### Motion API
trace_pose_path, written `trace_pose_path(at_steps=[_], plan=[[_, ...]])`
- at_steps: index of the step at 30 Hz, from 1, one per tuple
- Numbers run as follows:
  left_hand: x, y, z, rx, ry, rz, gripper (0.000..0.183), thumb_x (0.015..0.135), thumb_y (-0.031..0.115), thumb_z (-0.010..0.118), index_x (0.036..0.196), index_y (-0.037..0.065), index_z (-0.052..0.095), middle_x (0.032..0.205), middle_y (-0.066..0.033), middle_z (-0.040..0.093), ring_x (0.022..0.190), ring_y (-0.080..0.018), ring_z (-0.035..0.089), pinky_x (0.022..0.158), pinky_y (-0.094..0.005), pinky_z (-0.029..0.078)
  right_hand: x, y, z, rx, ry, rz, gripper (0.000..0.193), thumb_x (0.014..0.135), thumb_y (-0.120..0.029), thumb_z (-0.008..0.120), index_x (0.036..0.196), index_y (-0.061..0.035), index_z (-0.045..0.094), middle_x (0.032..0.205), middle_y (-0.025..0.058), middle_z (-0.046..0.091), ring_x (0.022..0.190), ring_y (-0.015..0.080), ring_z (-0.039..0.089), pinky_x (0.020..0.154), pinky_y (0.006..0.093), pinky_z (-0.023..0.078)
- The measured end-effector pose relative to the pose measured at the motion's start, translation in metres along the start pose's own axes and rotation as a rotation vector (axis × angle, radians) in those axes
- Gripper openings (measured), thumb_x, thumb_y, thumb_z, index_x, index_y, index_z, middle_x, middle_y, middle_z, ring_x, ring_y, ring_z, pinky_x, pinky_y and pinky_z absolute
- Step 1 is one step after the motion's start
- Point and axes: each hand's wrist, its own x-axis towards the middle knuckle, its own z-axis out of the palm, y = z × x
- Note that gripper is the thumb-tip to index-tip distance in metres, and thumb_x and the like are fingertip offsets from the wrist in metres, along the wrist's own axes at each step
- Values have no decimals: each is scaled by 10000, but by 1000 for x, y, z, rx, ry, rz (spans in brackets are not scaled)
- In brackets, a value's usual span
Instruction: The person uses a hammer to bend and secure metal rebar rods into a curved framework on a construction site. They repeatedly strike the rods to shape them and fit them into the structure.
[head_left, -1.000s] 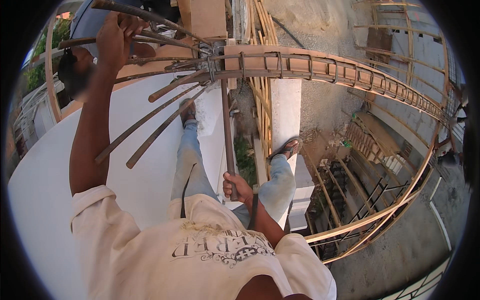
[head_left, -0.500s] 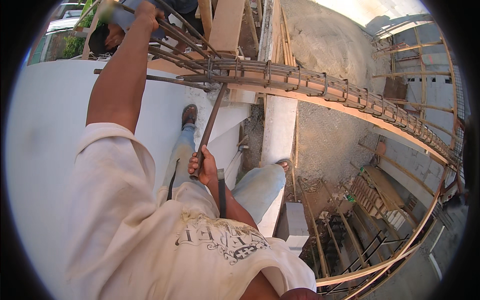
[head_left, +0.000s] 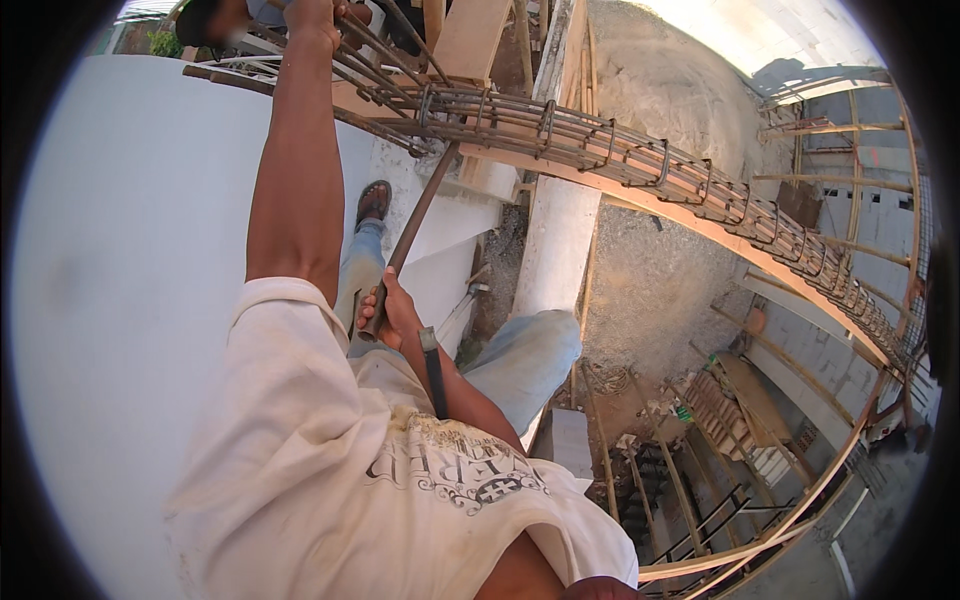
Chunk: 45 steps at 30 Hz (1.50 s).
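Two hands: right hand [head_left: 388, 308] fingers wrap one rod [head_left: 412, 235]; left hand [head_left: 312, 14] grips rebar [head_left: 380, 55].

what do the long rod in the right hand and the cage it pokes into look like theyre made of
Rod: likely steel, a dull brown, rusty-looking round bar held by the right hand. Cage: ribbed steel rebar with bent stirrups, rust-brown and matte. The left hand grips its bars at the top.
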Motion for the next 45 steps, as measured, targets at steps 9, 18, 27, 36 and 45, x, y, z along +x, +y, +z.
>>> trace_pose_path(at_steps=[9,18,27,36,45], plan=[[43,30,48,137,465,-163,274,888,184,347,825,-38,494,715,-153,506,563,-249,520,542,-377,478,16,-29,17,119,66,-118,401,901,-505,524,908,-112,444,639,-1,447,510,119,454,469,304,420],[28,40,72,28,576,-176,493,945,269,212,1000,-136,487,926,-208,607,778,-243,561,736,-408,427,33,7,8,-1018,885,-214,398,887,-312,561,1006,60,480,720,209,609,604,328,640,520,431,494],[27,20,71,430,619,49,373,952,255,300,962,-70,482,838,-114,514,616,-172,543,498,-304,437,52,35,-71,-1218,1008,-279,384,869,-342,580,971,13,479,688,265,597,697,451,613,608,503,469],[-14,-40,63,240,469,543,388,948,328,294,969,-25,454,851,-154,534,822,-201,583,793,-333,506,80,39,-174,-1264,1031,-245,263,844,-207,572,1010,-51,441,829,249,621,776,462,604,678,544,457],[-116,-95,34,303,-17,295,624,989,385,340,1387,-68,182,1430,-242,250,1303,-277,366,1080,-440,290,105,36,-143,-773,796,-135,280,811,-277,650,835,-35,510,596,91,533,499,207,569,471,354,464]])
